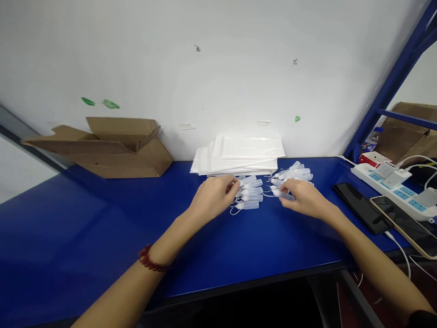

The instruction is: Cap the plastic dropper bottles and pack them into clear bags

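Note:
Small translucent plastic dropper bottles with thin white cords lie in two groups on the blue table. My left hand is at the left edge of the left bottle group. Its fingers are curled in a pinch, and what they hold, if anything, is hidden. My right hand is closed, with thumb and fingers around a dropper bottle lying at the near side of the right bottle group. That bottle's cord trails to the left.
A stack of white packets lies against the wall behind the bottles. An open cardboard box stands at the back left. To the right are a black phone, a second phone, and a white power strip with plugs and cables.

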`<state>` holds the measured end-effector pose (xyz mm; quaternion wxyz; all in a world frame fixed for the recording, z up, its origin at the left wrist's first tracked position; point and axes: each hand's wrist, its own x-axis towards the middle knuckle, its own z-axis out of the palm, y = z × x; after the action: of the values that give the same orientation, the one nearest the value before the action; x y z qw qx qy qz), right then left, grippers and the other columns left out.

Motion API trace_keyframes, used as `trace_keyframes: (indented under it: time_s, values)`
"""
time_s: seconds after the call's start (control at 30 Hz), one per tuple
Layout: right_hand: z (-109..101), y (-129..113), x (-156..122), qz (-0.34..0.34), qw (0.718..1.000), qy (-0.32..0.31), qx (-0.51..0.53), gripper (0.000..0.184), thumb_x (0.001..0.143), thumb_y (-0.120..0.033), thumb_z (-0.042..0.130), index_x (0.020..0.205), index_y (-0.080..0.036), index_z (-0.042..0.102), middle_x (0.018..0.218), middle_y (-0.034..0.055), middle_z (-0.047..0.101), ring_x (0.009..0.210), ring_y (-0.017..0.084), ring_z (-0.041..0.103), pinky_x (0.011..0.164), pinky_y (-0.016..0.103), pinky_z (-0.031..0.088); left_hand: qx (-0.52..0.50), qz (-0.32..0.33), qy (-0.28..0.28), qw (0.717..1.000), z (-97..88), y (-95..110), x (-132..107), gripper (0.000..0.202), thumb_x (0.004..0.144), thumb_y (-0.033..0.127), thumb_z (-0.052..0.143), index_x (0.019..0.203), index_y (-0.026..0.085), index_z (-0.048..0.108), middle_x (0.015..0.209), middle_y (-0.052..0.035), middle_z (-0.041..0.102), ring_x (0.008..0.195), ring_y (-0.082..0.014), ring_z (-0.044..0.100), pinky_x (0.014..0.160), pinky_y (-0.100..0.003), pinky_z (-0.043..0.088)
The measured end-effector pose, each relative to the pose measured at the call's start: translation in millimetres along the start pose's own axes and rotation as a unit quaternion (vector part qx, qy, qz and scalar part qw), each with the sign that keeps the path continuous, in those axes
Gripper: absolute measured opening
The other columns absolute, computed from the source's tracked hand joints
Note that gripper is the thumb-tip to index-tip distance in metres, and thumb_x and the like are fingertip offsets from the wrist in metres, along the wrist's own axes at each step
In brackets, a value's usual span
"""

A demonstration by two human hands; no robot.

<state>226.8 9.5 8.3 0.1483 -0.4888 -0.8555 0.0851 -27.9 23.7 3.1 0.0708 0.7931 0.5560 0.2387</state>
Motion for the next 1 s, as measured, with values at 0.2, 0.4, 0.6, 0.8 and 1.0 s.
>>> trace_keyframes:
  time_s: [0.2,0.4,0.6,0.8,1.0]
  values:
    - [-1.2,-1.3,-0.5,-0.038,0.989,0.049,0.134,0.009,0.078,-0.018,0.059,0.085,-0.016,0.065,0.071,0.0001,0.061,0.060,0.011,0.049,0.060,0.025,0.035,-0.121,0.150,-0.041,0.980,13.8,14.1,-11.1,0.038,0.090,0.034,0.048,0.121,0.017,0.060,0.088,-0.0054,0.072,0.071,-0.0190,0.066,0.063,-0.028,0.049]
    - [-3.5,-5.8,-1.0,0.003,0.976,0.034,0.216,0.012,0.079,-0.023,0.058,0.084,-0.015,0.066,0.060,-0.0038,0.052,0.053,0.010,0.040,0.053,0.025,0.030,-0.070,0.201,0.000,0.977,21.3,9.1,-10.2,0.033,0.096,0.028,0.041,0.104,0.013,0.069,0.087,-0.0105,0.070,0.075,-0.0215,0.065,0.069,-0.033,0.050]
    - [-2.3,-5.9,2.9,0.076,0.957,0.035,0.278,0.025,0.082,-0.030,0.050,0.064,-0.016,0.060,0.058,-0.0014,0.055,0.053,0.010,0.041,0.054,0.026,0.029,-0.140,0.163,-0.004,0.977,16.6,14.4,-9.3,0.027,0.093,0.030,0.048,0.091,0.018,0.072,0.078,-0.0045,0.070,0.066,-0.0158,0.061,0.064,-0.026,0.048]
    - [6.8,-5.5,6.5,0.105,0.912,0.034,0.396,0.037,0.079,-0.041,0.053,0.050,-0.018,0.050,0.054,-0.0026,0.045,0.052,0.010,0.036,0.054,0.026,0.028,-0.232,0.132,-0.050,0.962,14.9,25.9,-14.2,0.025,0.090,0.034,0.053,0.087,0.019,0.073,0.077,-0.0031,0.072,0.064,-0.0147,0.062,0.058,-0.023,0.047]
    - [9.9,-8.1,6.2,0.109,0.895,0.030,0.431,0.036,0.076,-0.040,0.053,0.047,-0.018,0.048,0.053,-0.0025,0.043,0.053,0.010,0.036,0.052,0.026,0.026,-0.260,0.123,-0.047,0.957,16.1,25.7,-15.5,0.022,0.088,0.033,0.058,0.088,0.019,0.075,0.070,-0.0020,0.071,0.061,-0.0146,0.062,0.058,-0.024,0.049]
